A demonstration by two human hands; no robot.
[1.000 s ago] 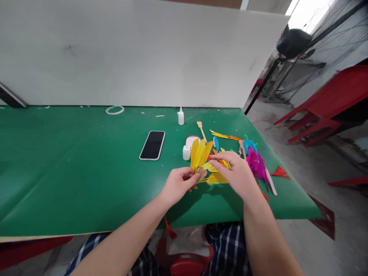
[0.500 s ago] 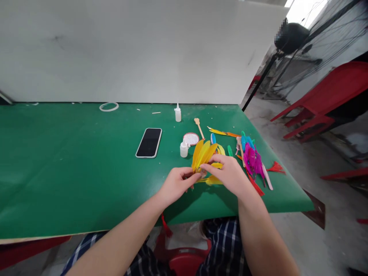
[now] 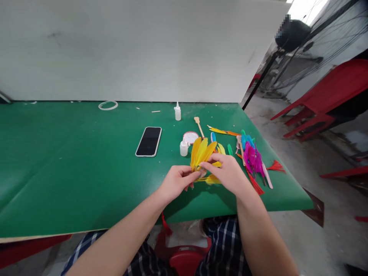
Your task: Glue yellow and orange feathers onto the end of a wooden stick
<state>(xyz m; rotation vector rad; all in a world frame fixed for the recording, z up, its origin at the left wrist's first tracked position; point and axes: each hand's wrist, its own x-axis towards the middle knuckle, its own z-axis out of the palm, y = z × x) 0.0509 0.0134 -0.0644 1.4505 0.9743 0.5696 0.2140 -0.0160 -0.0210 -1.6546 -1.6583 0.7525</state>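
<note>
Over the front of the green table, my left hand [image 3: 178,182] pinches the lower ends of a fan of yellow feathers [image 3: 202,150]. My right hand [image 3: 226,169] is closed at the right side of the same fan, its fingertips at the base of the feathers. What lies between the fingertips is partly hidden. More yellow feathers [image 3: 213,179] stick out below my right hand. A red tassel [image 3: 166,225] hangs past the table edge beneath my left forearm. Just beyond the fan stand a small white bottle [image 3: 184,148] and a round white dish [image 3: 190,137].
A phone [image 3: 148,142] lies left of the bottle, and a second white bottle [image 3: 177,112] stands farther back. A wooden stick [image 3: 199,126] lies behind the dish. Magenta feathers [image 3: 253,159] and red tassels [image 3: 276,166] lie to the right. A pale panel [image 3: 138,53] borders the table's back.
The yellow fan has shifted slightly left and its feathers stand a little more spread. Both hands keep nearly the same place and hold.
</note>
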